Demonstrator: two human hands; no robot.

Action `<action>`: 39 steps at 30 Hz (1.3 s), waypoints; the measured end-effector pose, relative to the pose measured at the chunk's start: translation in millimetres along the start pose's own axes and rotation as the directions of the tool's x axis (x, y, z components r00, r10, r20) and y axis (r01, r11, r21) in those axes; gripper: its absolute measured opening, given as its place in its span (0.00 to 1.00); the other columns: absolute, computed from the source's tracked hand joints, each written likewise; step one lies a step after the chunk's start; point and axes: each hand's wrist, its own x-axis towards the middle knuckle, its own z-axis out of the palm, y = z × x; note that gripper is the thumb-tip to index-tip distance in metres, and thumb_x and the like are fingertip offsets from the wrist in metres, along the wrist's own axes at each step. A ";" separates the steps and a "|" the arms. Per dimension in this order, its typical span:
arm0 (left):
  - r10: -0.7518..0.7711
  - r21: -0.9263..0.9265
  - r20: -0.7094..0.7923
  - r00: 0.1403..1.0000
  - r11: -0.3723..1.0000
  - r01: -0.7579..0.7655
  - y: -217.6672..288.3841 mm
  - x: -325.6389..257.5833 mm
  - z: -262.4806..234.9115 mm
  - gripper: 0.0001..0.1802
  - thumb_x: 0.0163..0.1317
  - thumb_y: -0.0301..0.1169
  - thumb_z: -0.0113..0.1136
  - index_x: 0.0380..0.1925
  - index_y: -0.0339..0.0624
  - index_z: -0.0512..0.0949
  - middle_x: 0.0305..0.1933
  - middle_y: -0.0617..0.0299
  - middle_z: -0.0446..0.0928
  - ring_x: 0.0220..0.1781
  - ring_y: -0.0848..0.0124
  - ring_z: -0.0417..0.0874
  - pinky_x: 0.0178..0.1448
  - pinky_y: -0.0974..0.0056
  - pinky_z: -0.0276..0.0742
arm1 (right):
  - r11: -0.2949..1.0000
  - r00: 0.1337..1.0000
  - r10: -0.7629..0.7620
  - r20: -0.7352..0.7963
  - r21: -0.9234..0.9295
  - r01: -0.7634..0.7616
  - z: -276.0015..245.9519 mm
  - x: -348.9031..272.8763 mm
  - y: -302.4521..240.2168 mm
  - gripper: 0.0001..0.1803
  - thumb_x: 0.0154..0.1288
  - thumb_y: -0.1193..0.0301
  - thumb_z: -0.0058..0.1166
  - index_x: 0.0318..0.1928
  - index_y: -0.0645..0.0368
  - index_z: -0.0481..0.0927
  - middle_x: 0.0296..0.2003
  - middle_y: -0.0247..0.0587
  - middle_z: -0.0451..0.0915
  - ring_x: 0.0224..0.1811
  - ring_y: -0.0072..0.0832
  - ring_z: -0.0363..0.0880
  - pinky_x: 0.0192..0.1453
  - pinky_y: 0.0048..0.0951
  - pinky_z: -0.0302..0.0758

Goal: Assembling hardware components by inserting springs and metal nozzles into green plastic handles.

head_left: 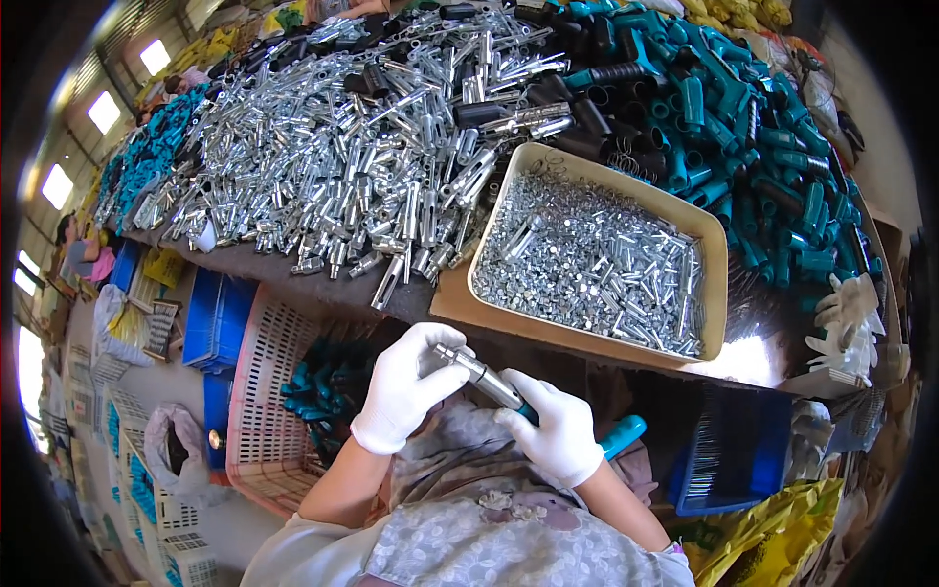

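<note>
Both hands wear white gloves. My left hand [399, 384] pinches the front end of a silver metal shaft with a teal grip [479, 374], thumb and fingers closed round its narrow tip. My right hand [559, 428] is closed round the rear, teal end. The piece slants down to the right above my lap, just off the bench edge. Behind the right hand a rounded teal end [623, 435] shows; whether it belongs to the same piece I cannot tell. A cream tray [599, 344] of small metal pins and bits stands on the bench beyond my hands.
Loose silver metal parts [323, 166] heap across the bench, with teal handles [782, 196] piled at right. White gloves [847, 328] lie at the right edge. Below are a pink crate [264, 391] with teal pieces, a blue bin [734, 450] and a yellow bag [782, 538].
</note>
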 end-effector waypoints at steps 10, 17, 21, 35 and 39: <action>0.087 0.256 0.140 0.986 0.959 -0.121 -0.9 -8.6 -1.3 0.13 0.57 0.15 0.63 0.43 0.33 0.77 0.42 0.54 0.81 0.38 0.73 0.82 0.44 0.69 0.79 | 1.000 0.988 -0.020 0.154 0.012 0.019 -21.1 -5.8 4.2 0.24 0.60 0.58 0.65 0.55 0.53 0.80 0.30 0.44 0.81 0.31 0.43 0.83 0.35 0.40 0.79; 0.280 0.351 0.451 0.847 0.817 -0.457 21.2 -9.7 -6.1 0.14 0.50 0.15 0.68 0.38 0.37 0.83 0.45 0.55 0.83 0.44 0.63 0.86 0.46 0.64 0.82 | 0.856 0.899 0.014 0.438 0.459 -0.237 -32.9 -8.4 18.8 0.23 0.63 0.56 0.63 0.54 0.55 0.81 0.36 0.51 0.84 0.36 0.47 0.85 0.43 0.36 0.79; 0.262 0.538 0.383 0.886 0.716 -0.444 20.1 -14.5 -6.4 0.12 0.54 0.26 0.73 0.39 0.37 0.84 0.38 0.55 0.84 0.37 0.64 0.86 0.41 0.68 0.81 | 0.962 0.965 -0.041 0.259 0.272 -0.032 -29.6 -11.7 12.5 0.23 0.59 0.58 0.66 0.53 0.55 0.82 0.34 0.49 0.84 0.35 0.45 0.85 0.40 0.37 0.80; 0.420 0.418 0.517 0.746 0.637 -0.648 12.4 -19.4 -3.4 0.12 0.51 0.21 0.65 0.38 0.43 0.81 0.42 0.57 0.81 0.41 0.57 0.81 0.44 0.62 0.79 | 0.886 0.889 -0.055 0.455 0.432 -0.166 -35.2 -8.8 23.5 0.25 0.61 0.56 0.66 0.54 0.58 0.83 0.36 0.52 0.85 0.36 0.42 0.87 0.44 0.34 0.80; 0.431 0.399 0.692 0.580 0.441 -0.804 19.5 -11.1 -4.8 0.22 0.46 0.21 0.65 0.46 0.44 0.80 0.45 0.58 0.80 0.47 0.55 0.80 0.49 0.58 0.79 | 0.810 0.917 -0.124 0.380 0.572 -0.127 -30.3 -11.5 27.4 0.24 0.61 0.57 0.65 0.54 0.57 0.83 0.34 0.52 0.85 0.36 0.43 0.86 0.44 0.35 0.80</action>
